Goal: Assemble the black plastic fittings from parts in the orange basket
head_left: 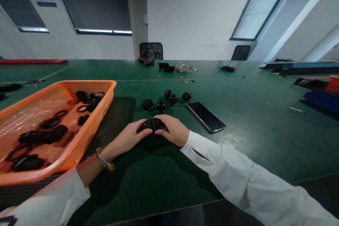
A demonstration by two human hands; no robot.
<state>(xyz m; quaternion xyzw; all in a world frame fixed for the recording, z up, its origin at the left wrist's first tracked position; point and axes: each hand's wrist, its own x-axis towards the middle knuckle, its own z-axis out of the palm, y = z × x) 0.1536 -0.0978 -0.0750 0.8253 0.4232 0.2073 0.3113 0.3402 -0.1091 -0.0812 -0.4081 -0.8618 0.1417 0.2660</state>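
Between my two hands, just above the green table, is a black cable gland (153,124). My left hand (134,134) grips its left end with thumb and fingers. Its right end is pinched by my right hand (172,129); the fingers hide part of it. Beyond my hands several similar black cable glands (161,106) lie loosely grouped on the table. To the left stands an orange plastic basket (87,141) with black glands (43,136) and black rings (60,113) in it.
A smartphone (206,116) lies right of my hands on the green table (254,120). Farther back are small white and black parts with red wires (182,67). Blue and orange bins (321,100) stand at the right edge. Two chairs (151,51) are behind the table.
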